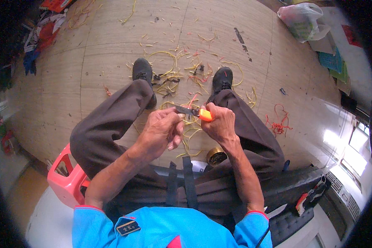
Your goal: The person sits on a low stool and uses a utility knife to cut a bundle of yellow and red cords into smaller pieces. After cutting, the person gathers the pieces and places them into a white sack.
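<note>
In front of my knees, my two hands meet over the floor. My right hand (220, 122) is closed around a hand tool with an orange-yellow handle (206, 115); whether it is a knife or pliers I cannot tell. A dark flat strip (183, 110) lies between the tool's dark end and my left fingertips; it may be part of the tool. My left hand (163, 127) pinches thumb against fingers near that strip, and what it grips is too small to make out. Below them, yellow wires (187, 138) trail on the floor between my legs.
Scraps of yellow and red wire (200, 76) and black bits (166, 78) litter the floor around my shoes. A red wire tangle (280, 123) lies to the right. A round gold-brown object (216, 156) sits by my right thigh, a pink stool (64, 177) at left, a plastic bag (301, 20) far right.
</note>
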